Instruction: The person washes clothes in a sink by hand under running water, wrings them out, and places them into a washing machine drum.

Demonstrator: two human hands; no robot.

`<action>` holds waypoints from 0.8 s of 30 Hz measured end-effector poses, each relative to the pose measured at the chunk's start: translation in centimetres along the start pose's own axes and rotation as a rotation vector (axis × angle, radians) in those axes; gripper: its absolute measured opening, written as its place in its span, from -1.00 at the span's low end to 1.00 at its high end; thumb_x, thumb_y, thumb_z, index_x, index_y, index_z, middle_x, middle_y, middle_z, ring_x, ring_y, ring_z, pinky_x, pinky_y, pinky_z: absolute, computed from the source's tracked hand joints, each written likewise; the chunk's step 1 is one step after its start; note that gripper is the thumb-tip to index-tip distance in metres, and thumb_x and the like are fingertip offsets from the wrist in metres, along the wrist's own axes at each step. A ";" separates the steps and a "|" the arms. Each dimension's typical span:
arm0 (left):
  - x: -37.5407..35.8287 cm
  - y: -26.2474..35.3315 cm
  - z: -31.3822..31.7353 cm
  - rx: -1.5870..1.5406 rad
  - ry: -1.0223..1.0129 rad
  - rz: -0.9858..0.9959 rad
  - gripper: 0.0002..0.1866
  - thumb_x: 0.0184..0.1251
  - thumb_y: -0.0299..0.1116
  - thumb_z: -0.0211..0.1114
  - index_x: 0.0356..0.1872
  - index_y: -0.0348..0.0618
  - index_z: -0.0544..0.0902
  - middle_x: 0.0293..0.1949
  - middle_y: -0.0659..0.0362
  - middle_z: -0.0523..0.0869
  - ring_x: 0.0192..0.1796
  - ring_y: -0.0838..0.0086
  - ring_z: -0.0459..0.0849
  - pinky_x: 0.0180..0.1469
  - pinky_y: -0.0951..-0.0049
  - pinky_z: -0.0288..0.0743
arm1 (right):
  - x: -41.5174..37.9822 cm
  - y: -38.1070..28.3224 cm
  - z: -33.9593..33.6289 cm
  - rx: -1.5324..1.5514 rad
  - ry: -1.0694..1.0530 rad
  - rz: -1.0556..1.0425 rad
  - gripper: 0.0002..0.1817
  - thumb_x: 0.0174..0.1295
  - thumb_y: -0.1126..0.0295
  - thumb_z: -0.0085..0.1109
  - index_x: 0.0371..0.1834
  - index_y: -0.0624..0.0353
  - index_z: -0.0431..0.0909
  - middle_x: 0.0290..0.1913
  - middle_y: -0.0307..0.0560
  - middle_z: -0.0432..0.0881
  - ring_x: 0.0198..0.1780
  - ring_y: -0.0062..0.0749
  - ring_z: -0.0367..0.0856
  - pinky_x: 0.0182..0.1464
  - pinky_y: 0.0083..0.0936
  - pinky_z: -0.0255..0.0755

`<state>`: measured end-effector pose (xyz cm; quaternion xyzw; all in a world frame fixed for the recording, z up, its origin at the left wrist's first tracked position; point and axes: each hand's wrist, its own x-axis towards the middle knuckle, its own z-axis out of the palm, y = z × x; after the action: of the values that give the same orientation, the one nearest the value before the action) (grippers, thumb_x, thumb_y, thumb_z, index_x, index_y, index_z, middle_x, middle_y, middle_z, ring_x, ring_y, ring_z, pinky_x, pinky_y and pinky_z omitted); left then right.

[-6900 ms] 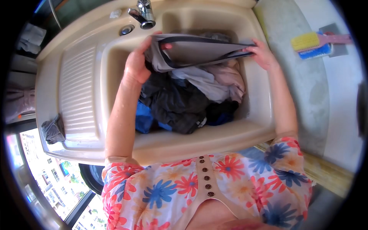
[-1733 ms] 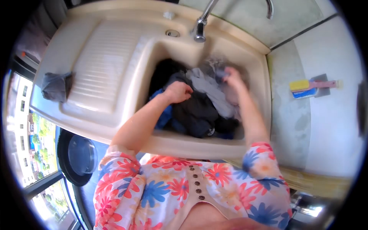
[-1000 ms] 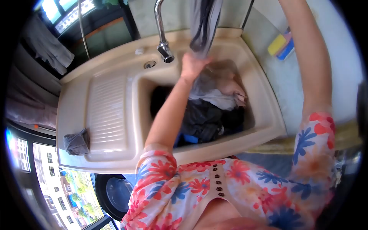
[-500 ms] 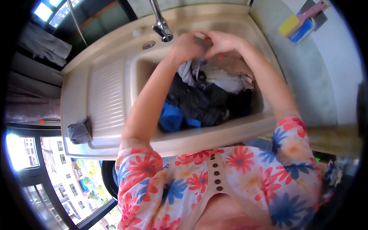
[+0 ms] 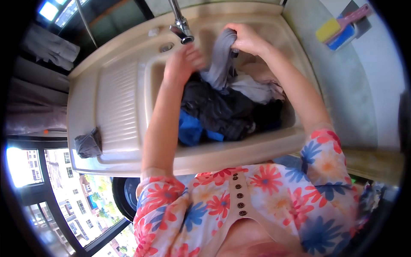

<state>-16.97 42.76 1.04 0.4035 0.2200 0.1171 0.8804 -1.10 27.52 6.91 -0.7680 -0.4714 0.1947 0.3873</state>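
My right hand (image 5: 248, 40) is closed on one end of a grey wet-looking garment (image 5: 220, 60), lifted at the back of the sink basin. The garment hangs down onto the pile. Just below the faucet (image 5: 181, 28), my left hand (image 5: 184, 63) is apart from the cloth, its fingers blurred but loosely spread, with nothing seen in them. Dark clothes (image 5: 218, 109) fill much of the basin under my arms. A blue cloth (image 5: 189, 128) lies at the front left of the pile, and a whitish cloth (image 5: 252, 88) and a pale pink cloth (image 5: 261, 70) lie behind.
Left of the basin is a ribbed washboard (image 5: 121, 103) moulded into the beige sink (image 5: 222, 160). A crumpled grey cloth (image 5: 88, 143) rests at its front left corner. On the right wall hangs a brush (image 5: 338, 25) with a pink handle. Windows are at the lower left.
My hands were together on the grey garment. My left hand has let go and moved left, while my right hand has lifted the garment's end slightly toward the back.
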 end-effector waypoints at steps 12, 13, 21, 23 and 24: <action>-2.4 -10.0 -3.4 -0.543 -0.284 -0.295 -0.45 0.31 0.01 -0.22 -0.03 -0.33 0.41 -0.13 -0.20 0.55 -0.15 0.08 0.57 -0.09 0.19 0.49 | -11.8 -5.9 8.0 0.124 -0.319 -0.494 -0.69 -0.19 0.61 0.15 -0.28 0.16 0.46 -0.27 -0.06 0.52 -0.20 -0.19 0.52 -0.14 -0.42 0.41; -1.6 -10.5 -4.5 -0.612 -0.334 -0.351 -0.49 0.31 -0.05 -0.17 -0.08 -0.37 0.44 -0.19 -0.20 0.57 -0.22 0.10 0.59 -0.16 0.22 0.53 | -12.1 -5.8 7.7 0.130 -0.332 -0.478 -0.68 -0.19 0.61 0.16 -0.27 0.16 0.46 -0.26 -0.06 0.52 -0.20 -0.20 0.52 -0.13 -0.43 0.40; -4.0 -7.8 1.6 -0.750 -0.103 -0.250 -0.59 0.30 -0.24 -0.18 0.05 -0.17 0.47 0.05 0.05 0.53 0.08 0.22 0.50 0.15 0.18 0.36 | -0.7 4.7 2.0 0.813 -0.152 0.144 -0.46 0.02 0.48 0.03 0.18 0.09 0.30 -0.10 -0.10 0.54 -0.07 -0.43 0.53 -0.04 -0.52 0.43; -4.1 -7.7 2.9 -0.737 -0.077 -0.215 -0.59 0.30 -0.23 -0.17 0.05 -0.18 0.47 0.04 0.08 0.54 0.07 0.23 0.51 0.11 0.20 0.39 | -3.0 6.0 7.2 0.969 -0.011 0.209 -0.50 0.10 0.26 0.02 0.16 0.10 0.32 0.01 -0.09 0.49 0.07 -0.41 0.43 0.09 -0.43 0.32; -4.1 -7.7 2.8 -0.838 -0.078 -0.254 -0.60 0.30 -0.23 -0.16 0.04 -0.18 0.48 0.04 0.11 0.54 0.07 0.24 0.51 0.10 0.23 0.39 | -4.0 8.3 10.1 1.109 -0.001 0.173 -0.48 0.13 0.14 0.01 0.15 0.10 0.32 0.07 -0.07 0.44 0.12 -0.38 0.39 0.13 -0.35 0.28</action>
<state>-19.00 34.33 -2.04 -0.0144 0.1681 0.0716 0.9831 -4.94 26.07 -6.09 -0.4850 -0.2338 0.4451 0.7155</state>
